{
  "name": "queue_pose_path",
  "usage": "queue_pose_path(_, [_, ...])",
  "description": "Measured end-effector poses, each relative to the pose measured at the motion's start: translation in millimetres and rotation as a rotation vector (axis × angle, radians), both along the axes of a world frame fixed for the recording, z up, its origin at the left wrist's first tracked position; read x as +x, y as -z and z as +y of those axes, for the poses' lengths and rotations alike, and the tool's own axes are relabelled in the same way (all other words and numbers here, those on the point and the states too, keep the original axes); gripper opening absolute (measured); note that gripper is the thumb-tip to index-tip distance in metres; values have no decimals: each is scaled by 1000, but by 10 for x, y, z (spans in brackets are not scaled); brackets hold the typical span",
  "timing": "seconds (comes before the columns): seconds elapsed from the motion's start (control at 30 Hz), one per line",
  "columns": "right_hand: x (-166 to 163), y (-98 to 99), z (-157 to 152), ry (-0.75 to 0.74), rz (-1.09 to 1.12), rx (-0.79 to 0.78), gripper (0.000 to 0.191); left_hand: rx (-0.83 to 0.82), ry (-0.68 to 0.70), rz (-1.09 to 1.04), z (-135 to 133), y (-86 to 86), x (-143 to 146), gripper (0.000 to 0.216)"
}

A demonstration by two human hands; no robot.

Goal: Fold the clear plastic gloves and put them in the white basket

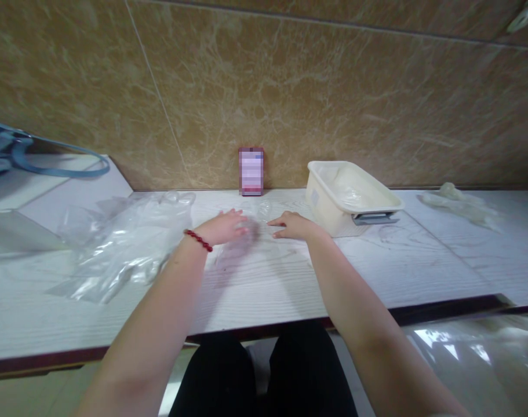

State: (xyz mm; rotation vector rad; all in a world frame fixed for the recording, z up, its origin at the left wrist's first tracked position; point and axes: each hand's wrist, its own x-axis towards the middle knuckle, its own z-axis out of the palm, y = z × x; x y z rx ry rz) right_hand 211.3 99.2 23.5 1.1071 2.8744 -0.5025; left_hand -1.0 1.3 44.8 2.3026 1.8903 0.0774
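Note:
Over the white wood-grain tabletop, my left hand [226, 227] is open, palm down with its fingers apart; their tips are a little blurred. A red bead bracelet [198, 240] circles that wrist. My right hand [291, 225] reaches in from the other side, its thumb and forefinger stretched apart with nothing visible between them. Between the hands lies a thin, clear plastic piece [264, 211], hard to make out against the table. The right fingertips are close to it; whether they touch it I cannot tell.
A pile of clear plastic bags [133, 243] lies left. A cream plastic bin [328, 208] stands right, with clear plastic inside. A phone [251, 172] leans against the tiled wall [268, 87]. Crumpled plastic [459, 204] lies far right, a white box [72, 185] far left.

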Motion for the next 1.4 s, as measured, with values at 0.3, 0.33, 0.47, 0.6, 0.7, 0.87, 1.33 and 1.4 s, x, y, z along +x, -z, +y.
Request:
queue_pose_path(0.3, [27,-31,-41,34,12,23,52,134,-85,-174,-1190,-20,-280,34])
queue_pose_path(0.33, [27,-56,-59,62,21,41,50,111,-73,-194,-1277,74,-269,32])
queue_pose_path(0.47, [47,-220,-168,153,52,83,40,119,-19,-259,-1419,348,-212,29])
queue_pose_path(0.6, [159,-383,-310,140,9,-17,43,225,5,-222,-1374,462,-132,28])
queue_pose_path(0.7, [291,-407,-447,98,-20,-49,44,271,35,-174,-1317,512,-73,22])
queue_pose_path(0.87, [445,-230,-797,10,48,54,51,283,54,-136,-1246,494,-10,21])
queue_pose_path(1.33, [145,130,-315,189,322,190,30,165,22,-270,-1257,432,-45,23])
queue_pose_path(1.4, [94,122,-272,120,323,194,28,157,-10,-302,-1266,419,-45,23])
